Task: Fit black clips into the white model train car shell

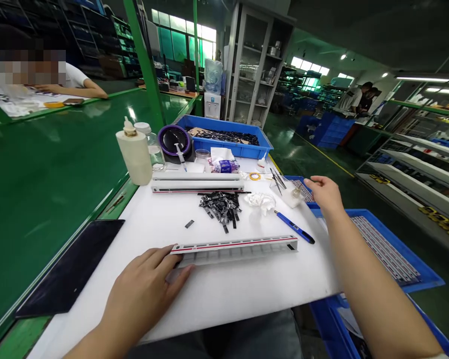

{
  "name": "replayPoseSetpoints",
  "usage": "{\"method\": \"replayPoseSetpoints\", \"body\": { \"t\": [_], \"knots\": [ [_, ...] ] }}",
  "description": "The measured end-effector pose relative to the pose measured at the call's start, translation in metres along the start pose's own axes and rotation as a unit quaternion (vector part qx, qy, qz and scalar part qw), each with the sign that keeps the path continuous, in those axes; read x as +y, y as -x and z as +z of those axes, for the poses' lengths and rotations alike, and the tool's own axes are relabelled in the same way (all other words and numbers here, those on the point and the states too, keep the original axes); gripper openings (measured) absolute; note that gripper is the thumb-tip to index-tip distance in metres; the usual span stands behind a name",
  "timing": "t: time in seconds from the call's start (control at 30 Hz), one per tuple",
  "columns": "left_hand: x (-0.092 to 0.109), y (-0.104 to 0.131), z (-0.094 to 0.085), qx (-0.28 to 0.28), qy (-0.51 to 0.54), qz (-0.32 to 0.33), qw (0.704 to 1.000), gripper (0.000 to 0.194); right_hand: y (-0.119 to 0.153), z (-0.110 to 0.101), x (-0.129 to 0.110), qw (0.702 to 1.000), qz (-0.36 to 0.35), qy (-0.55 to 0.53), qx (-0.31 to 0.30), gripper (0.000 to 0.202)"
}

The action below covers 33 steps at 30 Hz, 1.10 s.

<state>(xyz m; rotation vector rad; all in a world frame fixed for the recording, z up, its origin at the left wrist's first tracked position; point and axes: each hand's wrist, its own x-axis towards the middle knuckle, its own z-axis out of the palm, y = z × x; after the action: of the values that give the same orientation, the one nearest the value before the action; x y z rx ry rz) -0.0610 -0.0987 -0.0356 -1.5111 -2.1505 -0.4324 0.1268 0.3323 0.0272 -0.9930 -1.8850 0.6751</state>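
Observation:
A long white model train car shell (pixel 239 244) with a red stripe and a row of window slots stands on the white work board (pixel 247 289). My left hand (pixel 142 279) is closed around its left end, fingers behind and thumb in front. My right hand (pixel 325 193) is raised over the board's right edge, thumb and fingertips together; whatever they hold is too small to make out. Just left of it sits a small bottle with a metal tip (pixel 295 195). Behind the shell lies a pile of small black parts (pixel 221 208), with one loose part (pixel 189 224) beside it.
Two more white shells (pixel 198 183) lie behind the pile. A blue pen-like knife (pixel 295 227), crumpled tissue (pixel 261 202) and tweezers (pixel 277 180) are to the right. A cream squeeze bottle (pixel 133 154) and blue bin (pixel 224 137) stand behind. Blue trays (pixel 430 281) flank the right.

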Motion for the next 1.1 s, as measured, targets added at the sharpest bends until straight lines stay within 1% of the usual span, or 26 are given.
{"method": "replayPoseSetpoints", "body": {
  "t": [0.07,0.13,0.2,0.3,0.37,0.47,0.57,0.6,0.63,0.7,0.73,0.77,0.8,0.83,0.87,0.9,0.93,0.97,1.03,1.1],
  "knots": [
    [0.0,0.0,0.0,-0.003,-0.001,0.0,1.0,0.033,-0.008,0.001,0.006,0.999,0.024,0.033,-0.021,0.032],
    [0.001,-0.001,0.0,-0.004,-0.002,-0.003,1.0,0.033,-0.01,0.003,0.006,0.997,0.04,0.057,-0.018,0.029],
    [0.002,-0.002,-0.001,-0.003,0.0,-0.009,1.0,0.033,-0.008,0.004,0.003,0.996,0.045,0.068,-0.017,0.031],
    [0.004,-0.003,-0.002,-0.003,0.006,-0.014,1.0,0.031,-0.007,0.007,-0.002,0.995,0.047,0.075,-0.047,0.032],
    [0.004,-0.003,-0.003,-0.001,0.008,-0.016,1.0,0.03,-0.007,0.009,-0.003,0.995,0.04,0.076,-0.041,0.03],
    [0.004,-0.002,-0.003,-0.011,0.012,-0.017,1.0,0.028,-0.007,0.012,-0.002,0.997,0.034,0.066,0.019,0.028],
    [0.006,-0.002,-0.003,-0.023,0.014,-0.025,0.999,0.028,-0.005,0.007,-0.006,0.997,0.037,0.032,0.058,0.018],
    [0.007,-0.003,-0.004,-0.027,0.015,-0.03,0.999,0.028,-0.002,0.003,-0.01,0.996,0.036,0.008,0.086,0.015],
    [0.008,-0.003,-0.005,-0.032,0.017,-0.036,0.999,0.028,0.004,-0.001,-0.017,0.991,0.032,-0.015,0.128,0.012],
    [0.011,-0.003,-0.007,-0.044,0.024,-0.049,0.998,0.027,0.024,-0.01,-0.038,0.967,0.023,-0.096,0.236,0.007],
    [0.013,-0.004,-0.008,-0.051,0.028,-0.056,0.997,0.027,0.039,-0.013,-0.052,0.951,0.018,-0.141,0.274,0.009],
    [0.014,-0.004,-0.008,-0.055,0.032,-0.062,0.996,0.026,0.059,-0.013,-0.067,0.917,0.022,-0.267,0.296,0.009],
    [0.016,-0.004,-0.009,-0.058,0.036,-0.068,0.995,0.026,0.082,-0.011,-0.083,0.889,0.025,-0.37,0.269,0.011],
    [0.017,-0.004,-0.009,-0.062,0.038,-0.074,0.995,0.027,0.109,-0.006,-0.099,0.872,0.031,-0.438,0.216,0.011],
    [0.017,-0.004,-0.009,-0.065,0.039,-0.08,0.994,0.027,0.137,0.002,-0.115,0.867,0.048,-0.474,0.147,0.008],
    [0.018,-0.004,-0.009,-0.069,0.04,-0.084,0.993,0.028,0.166,0.012,-0.128,0.871,0.066,-0.483,0.07,0.007],
    [0.019,-0.004,-0.01,-0.072,0.039,-0.087,0.993,0.028,0.193,0.024,-0.14,0.88,0.069,-0.47,0.006,0.006],
    [0.019,-0.004,-0.01,-0.074,0.038,-0.089,0.993,0.028,0.217,0.037,-0.148,0.893,0.054,-0.445,-0.038,0.01],
    [0.02,-0.004,-0.01,-0.074,0.036,-0.091,0.993,0.028,0.253,0.059,-0.157,0.921,-0.014,-0.376,-0.102,0.012],
    [0.02,-0.004,-0.01,-0.069,0.037,-0.092,0.993,0.027,0.27,0.075,-0.159,0.932,-0.058,-0.33,-0.135,0.014]
  ]
}}
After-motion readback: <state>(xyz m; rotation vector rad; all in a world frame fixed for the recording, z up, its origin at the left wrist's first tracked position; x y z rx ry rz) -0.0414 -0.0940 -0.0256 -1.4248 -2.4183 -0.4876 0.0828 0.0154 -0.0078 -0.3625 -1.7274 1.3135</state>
